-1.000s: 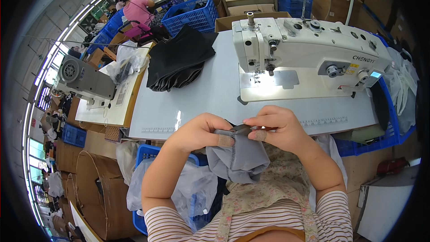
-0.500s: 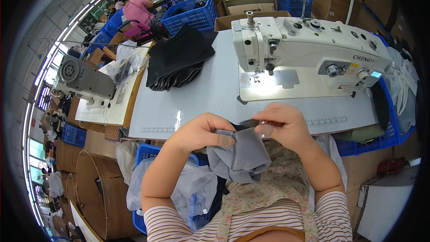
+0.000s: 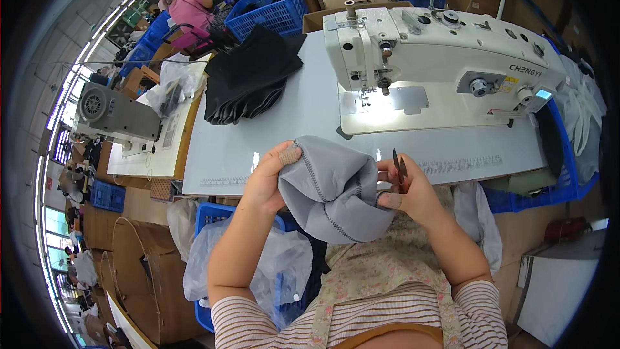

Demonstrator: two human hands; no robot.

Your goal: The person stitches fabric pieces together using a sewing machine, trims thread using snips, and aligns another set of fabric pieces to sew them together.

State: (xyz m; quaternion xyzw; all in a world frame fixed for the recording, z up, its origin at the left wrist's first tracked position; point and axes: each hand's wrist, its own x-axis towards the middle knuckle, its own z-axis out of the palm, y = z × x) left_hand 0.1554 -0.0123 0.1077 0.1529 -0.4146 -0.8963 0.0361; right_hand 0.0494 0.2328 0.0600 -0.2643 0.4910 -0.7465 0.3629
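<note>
A grey fabric piece (image 3: 323,203) with dark zigzag seams, rounded like a cap, is spread between my two hands above the table's front edge. My left hand (image 3: 270,171) pinches its left edge, the taped thumb lying on top of the cloth. On the other side my right hand (image 3: 413,190) grips small dark scissors (image 3: 400,169), blades pointing up and away. The taped thumb of that hand presses at the fabric's right edge. Part of the right fingers is hidden behind the cloth.
A white sewing machine (image 3: 439,64) stands on the table (image 3: 284,129) at the right, its lamp lit. Black fabric pieces (image 3: 252,77) are stacked at the far left. A blue crate (image 3: 205,220) with clear plastic bags sits below. Another person (image 3: 187,10) sits far left.
The grey piece has been opened out and turned between my hands, showing more seams. My left hand has moved to its upper left edge. The scissors now point upward, off the cloth.
</note>
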